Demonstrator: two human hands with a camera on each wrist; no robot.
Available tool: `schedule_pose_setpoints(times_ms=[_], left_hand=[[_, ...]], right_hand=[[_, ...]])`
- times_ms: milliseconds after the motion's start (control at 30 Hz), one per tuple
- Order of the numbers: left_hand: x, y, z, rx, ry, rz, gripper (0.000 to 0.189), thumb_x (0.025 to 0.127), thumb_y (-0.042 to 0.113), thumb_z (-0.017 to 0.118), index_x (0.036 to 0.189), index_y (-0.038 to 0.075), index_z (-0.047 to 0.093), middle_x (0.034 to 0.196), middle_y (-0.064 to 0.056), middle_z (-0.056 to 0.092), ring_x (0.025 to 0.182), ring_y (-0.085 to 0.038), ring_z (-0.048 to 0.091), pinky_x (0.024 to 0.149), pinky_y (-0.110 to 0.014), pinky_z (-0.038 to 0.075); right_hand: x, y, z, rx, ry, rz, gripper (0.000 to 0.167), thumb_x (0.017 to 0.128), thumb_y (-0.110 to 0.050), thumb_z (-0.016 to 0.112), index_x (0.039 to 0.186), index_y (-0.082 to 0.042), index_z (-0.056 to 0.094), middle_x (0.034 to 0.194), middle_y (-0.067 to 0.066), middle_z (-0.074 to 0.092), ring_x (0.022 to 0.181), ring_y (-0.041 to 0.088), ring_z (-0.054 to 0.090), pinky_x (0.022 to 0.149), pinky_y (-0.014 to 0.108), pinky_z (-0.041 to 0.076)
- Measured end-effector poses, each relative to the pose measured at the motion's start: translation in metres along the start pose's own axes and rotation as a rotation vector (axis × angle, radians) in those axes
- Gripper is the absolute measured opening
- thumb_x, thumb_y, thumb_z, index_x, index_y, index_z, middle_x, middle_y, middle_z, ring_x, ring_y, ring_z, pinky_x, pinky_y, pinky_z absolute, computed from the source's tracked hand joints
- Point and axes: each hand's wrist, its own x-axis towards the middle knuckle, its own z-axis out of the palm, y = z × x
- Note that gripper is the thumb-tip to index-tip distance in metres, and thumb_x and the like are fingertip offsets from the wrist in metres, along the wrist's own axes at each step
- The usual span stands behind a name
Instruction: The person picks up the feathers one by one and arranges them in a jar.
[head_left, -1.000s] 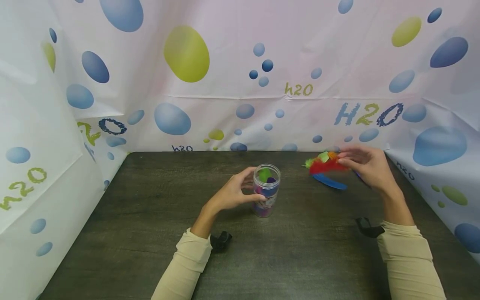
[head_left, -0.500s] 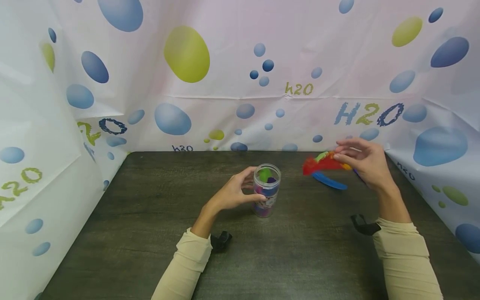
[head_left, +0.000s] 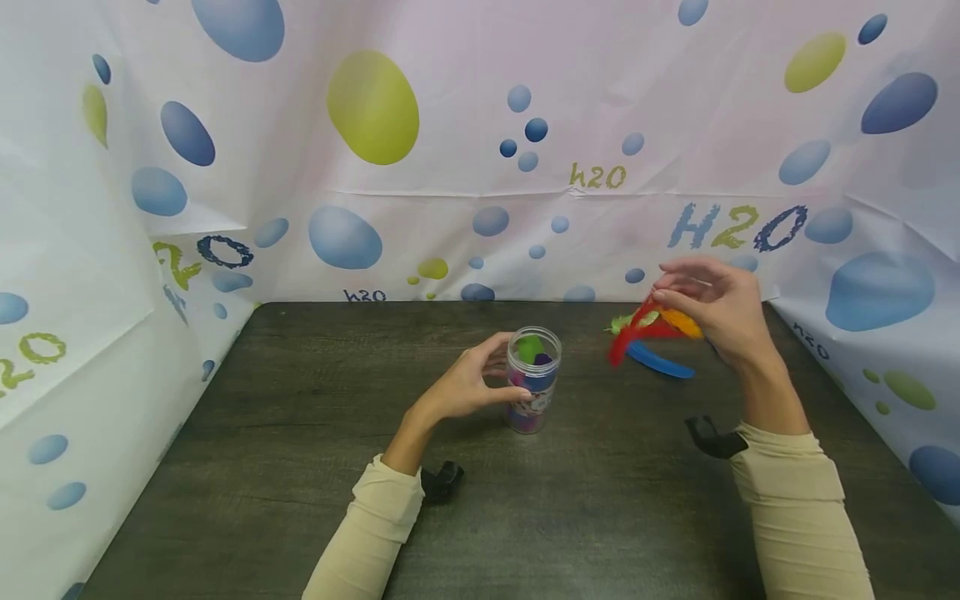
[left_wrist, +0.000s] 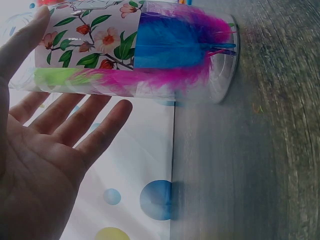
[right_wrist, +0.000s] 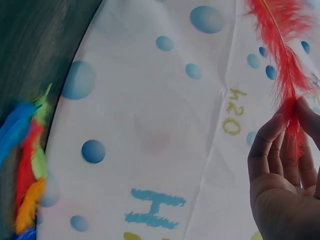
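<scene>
A clear open-topped jar (head_left: pixel 534 385) stands upright on the dark table. My left hand (head_left: pixel 471 385) holds it, thumb at the near side and fingers behind. Blue and pink feathers (left_wrist: pixel 172 47) show through its wall, below a floral label (left_wrist: pixel 95 35); green and purple show at its mouth. My right hand (head_left: pixel 716 315) pinches a red feather (right_wrist: pixel 282 50) between thumb and fingertips, raised above the table. Below that hand lie a blue feather (head_left: pixel 660 362), an orange feather (head_left: pixel 681 323), a green feather (right_wrist: pixel 39 162) and another red feather (right_wrist: pixel 25 165).
The dark wood-grain table (head_left: pixel 315 483) is bounded at the back and sides by white sheeting (head_left: pixel 465 100) with blue and green spots. Black straps (head_left: pixel 442 482) sit at both wrists. The loose feathers lie near the table's back right edge.
My right hand has risen slightly and shifted left, lifting the red feather off the other feathers. The left hand and jar have stayed in place.
</scene>
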Motion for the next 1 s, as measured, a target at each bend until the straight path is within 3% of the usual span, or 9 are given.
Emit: schedule_pose_setpoints(times_ms=[167, 433, 733, 1000], left_hand=[[0.001, 0.000, 0.000, 0.002, 0.004, 0.002, 0.070, 0.091, 0.004, 0.079, 0.152, 0.003, 0.043, 0.137, -0.017, 0.061, 0.129, -0.031, 0.061, 0.106, -0.039, 0.054], [0.000, 0.002, 0.000, -0.001, 0.003, -0.003, 0.071, 0.091, 0.003, 0.079, 0.152, 0.003, 0.042, 0.137, -0.017, 0.061, 0.129, -0.031, 0.061, 0.107, -0.040, 0.053], [-0.001, 0.000, 0.000, -0.004, 0.010, -0.008, 0.071, 0.091, 0.003, 0.079, 0.152, 0.002, 0.042, 0.137, -0.018, 0.061, 0.129, -0.031, 0.062, 0.106, -0.042, 0.054], [0.001, 0.000, 0.000, -0.003, 0.008, -0.009, 0.071, 0.091, 0.004, 0.079, 0.152, 0.003, 0.043, 0.137, -0.017, 0.061, 0.130, -0.031, 0.061, 0.107, -0.042, 0.054]], right_hand=[[0.007, -0.007, 0.011, 0.049, -0.012, -0.036, 0.026, 0.089, 0.020, 0.068, 0.113, 0.011, 0.071, 0.093, 0.005, 0.075, 0.081, 0.014, 0.074, 0.079, 0.020, 0.061], [0.017, -0.014, 0.029, 0.003, -0.009, -0.068, 0.031, 0.085, 0.026, 0.067, 0.112, 0.012, 0.071, 0.090, 0.004, 0.075, 0.080, 0.013, 0.073, 0.079, 0.019, 0.061], [0.025, -0.019, 0.048, 0.057, -0.036, -0.024, 0.028, 0.090, 0.008, 0.076, 0.118, 0.002, 0.074, 0.101, 0.003, 0.078, 0.085, 0.014, 0.076, 0.075, 0.024, 0.063], [0.029, -0.029, 0.060, 0.089, -0.088, 0.021, 0.043, 0.091, 0.015, 0.069, 0.130, -0.004, 0.070, 0.107, 0.001, 0.079, 0.087, 0.013, 0.076, 0.073, 0.026, 0.063]])
